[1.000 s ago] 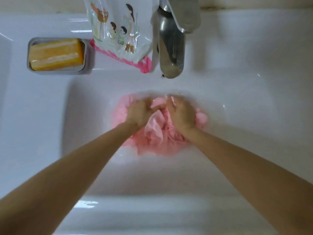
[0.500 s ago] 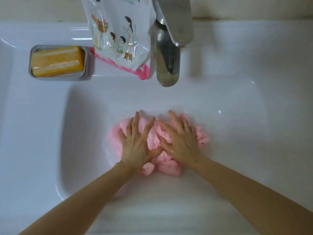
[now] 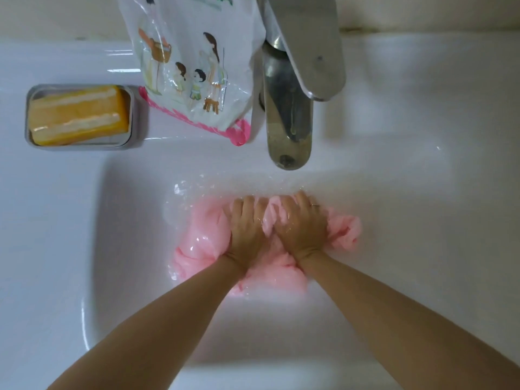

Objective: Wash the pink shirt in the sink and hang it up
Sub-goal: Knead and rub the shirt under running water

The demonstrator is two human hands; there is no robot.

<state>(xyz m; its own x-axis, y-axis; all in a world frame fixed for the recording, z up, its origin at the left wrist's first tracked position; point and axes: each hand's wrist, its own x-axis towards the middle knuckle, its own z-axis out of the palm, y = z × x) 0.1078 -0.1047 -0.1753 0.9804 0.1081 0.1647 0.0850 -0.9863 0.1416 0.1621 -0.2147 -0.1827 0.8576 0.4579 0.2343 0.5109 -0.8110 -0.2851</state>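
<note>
Both left hand point(image 3: 247, 232) and right hand point(image 3: 302, 229) grip pink shirt point(image 3: 202, 237) beneath.

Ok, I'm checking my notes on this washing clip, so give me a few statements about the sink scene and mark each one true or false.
1. The left hand and the right hand both grip the pink shirt down in the sink. True.
2. The soap bar lies loose in the basin. False: it sits in a grey dish on the rim, away from the shirt.
3. The pouch stands to the right of the faucet. False: it stands to the left of it, between the faucet and the dish.
4. A ring shows on the right hand. True.
</note>
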